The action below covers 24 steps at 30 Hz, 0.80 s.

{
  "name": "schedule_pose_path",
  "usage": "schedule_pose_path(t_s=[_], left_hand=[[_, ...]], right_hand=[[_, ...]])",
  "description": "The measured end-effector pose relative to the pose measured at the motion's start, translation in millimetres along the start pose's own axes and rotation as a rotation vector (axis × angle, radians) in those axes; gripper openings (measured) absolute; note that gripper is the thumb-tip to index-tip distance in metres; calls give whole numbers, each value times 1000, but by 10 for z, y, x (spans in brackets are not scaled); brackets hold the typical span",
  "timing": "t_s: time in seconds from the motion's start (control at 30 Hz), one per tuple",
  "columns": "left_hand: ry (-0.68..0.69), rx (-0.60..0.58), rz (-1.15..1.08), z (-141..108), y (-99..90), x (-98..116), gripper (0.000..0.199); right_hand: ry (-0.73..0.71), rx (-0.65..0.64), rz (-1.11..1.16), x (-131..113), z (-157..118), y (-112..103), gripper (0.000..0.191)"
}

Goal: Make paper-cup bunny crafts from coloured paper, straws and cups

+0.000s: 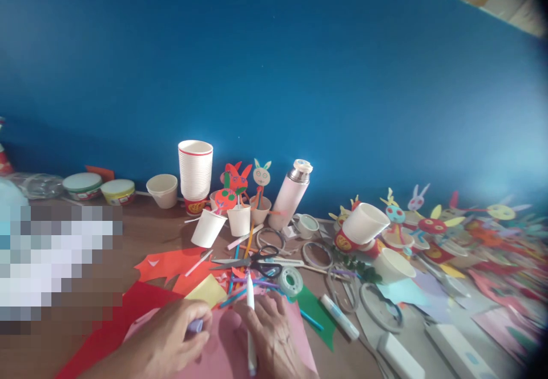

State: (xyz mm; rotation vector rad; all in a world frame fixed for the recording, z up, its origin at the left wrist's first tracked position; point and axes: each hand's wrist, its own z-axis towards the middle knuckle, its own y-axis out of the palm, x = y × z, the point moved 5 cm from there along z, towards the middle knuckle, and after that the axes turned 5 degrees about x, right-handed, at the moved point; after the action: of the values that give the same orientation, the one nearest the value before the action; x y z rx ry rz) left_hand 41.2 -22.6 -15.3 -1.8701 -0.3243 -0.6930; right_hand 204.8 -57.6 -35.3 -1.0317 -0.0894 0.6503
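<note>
My left grip (182,329) is closed around a small purple cap (195,326), of which only one part is visible between my fingers. My right grip (276,333) has the white pen (250,325) on its thumb side; how firmly it is pinched, I cannot tell. The pen points away from me, its tip appears to be uncovered, and both grips are above the pink paper (225,339) on the bench (166,235).

Several things could go wrong here, I think. If the bare tip touches the paper by accident, because I turn my wrist without care, it could leave an unwanted mark. If my left fingers become loose, the cap could drop and get lost among the scraps. Just past the pen tip lie the scissors (259,258), opened, and near them the tape roll (283,283); a careless forward push could knock them. The paper could also slide or crease, if my right grip presses it unevenly
</note>
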Motion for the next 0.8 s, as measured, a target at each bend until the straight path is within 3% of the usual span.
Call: schedule_pose_path(t_s=[0.1, 0.33, 0.53, 0.67, 0.8], left_hand=[[53, -74, -1, -68, 113, 92, 23], [5, -15, -33, -33, 189, 32, 15], [64, -4, -146, -28, 257, -11, 16], [101, -21, -189, -22, 267, 5, 21], [93, -32, -135, -47, 227, 43, 20]], right_hand=[[-1, -25, 3, -9, 13, -9, 44], [-4, -22, 12, -23, 56, -100, 49], [-14, 173, 137, -58, 63, -248, 33], [-1, 232, 153, -72, 22, -51, 25], [10, 408, 184, -87, -20, 65, 11]])
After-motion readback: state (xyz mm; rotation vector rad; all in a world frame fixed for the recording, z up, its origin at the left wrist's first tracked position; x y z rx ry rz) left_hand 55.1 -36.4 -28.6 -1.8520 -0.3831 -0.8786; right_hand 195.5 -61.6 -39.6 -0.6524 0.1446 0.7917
